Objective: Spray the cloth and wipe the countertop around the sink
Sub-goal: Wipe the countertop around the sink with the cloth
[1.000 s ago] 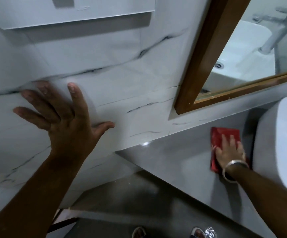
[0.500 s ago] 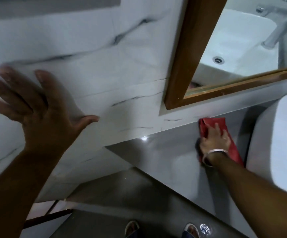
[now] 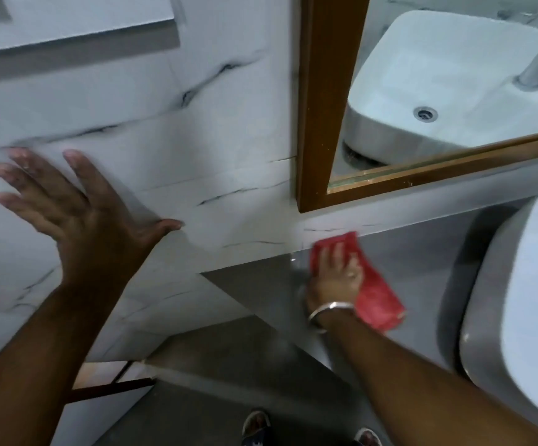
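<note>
My right hand (image 3: pixel 335 278) presses a red cloth (image 3: pixel 377 297) flat on the grey countertop (image 3: pixel 261 284), close to the back wall and left of the white sink basin (image 3: pixel 525 317). A metal bangle sits on that wrist. The cloth trails out to the right of the hand. My left hand (image 3: pixel 81 217) is spread open against the white marbled wall (image 3: pixel 196 140), holding nothing. No spray bottle is in view.
A mirror with a brown wooden frame (image 3: pixel 315 107) hangs above the counter and reflects the basin and tap. The counter's left end (image 3: pixel 216 278) meets the wall. Below are the grey floor (image 3: pixel 196 413) and my sandalled feet (image 3: pixel 258 426).
My right hand has slid the red cloth leftward along the counter's back edge, away from the basin. My left hand stays spread on the wall. The camera has shifted a little.
</note>
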